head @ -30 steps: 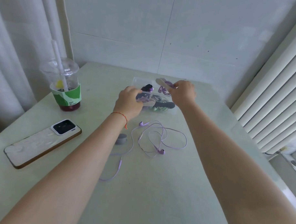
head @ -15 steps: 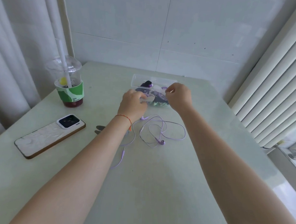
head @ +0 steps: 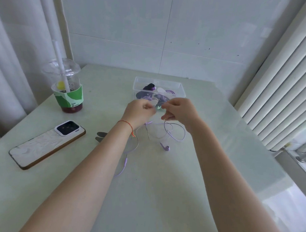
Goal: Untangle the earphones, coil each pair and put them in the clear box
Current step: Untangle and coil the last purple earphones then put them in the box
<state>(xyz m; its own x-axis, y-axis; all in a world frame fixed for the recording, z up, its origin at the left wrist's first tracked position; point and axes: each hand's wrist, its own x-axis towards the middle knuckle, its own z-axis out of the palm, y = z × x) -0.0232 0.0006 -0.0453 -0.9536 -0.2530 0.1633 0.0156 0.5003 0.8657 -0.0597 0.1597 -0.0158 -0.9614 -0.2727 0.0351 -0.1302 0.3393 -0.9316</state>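
Both hands (head: 163, 112) pinch thin, loosely tangled lilac earphones (head: 167, 133) beside clear box (head: 181, 88).

Both bare forearms reached forward from the lower corners and converged, the two hands close together but apart. The left hand (head: 140, 111) was turned knuckles-up, its fingers (head: 150, 107) curled in toward the palm as if pinching something small; what they held could not be made out. The right hand (head: 179, 109) faced it, fingers bent, thumb and forefinger tips pinched together just beside the left fingers. A thin red string circled the left wrist.
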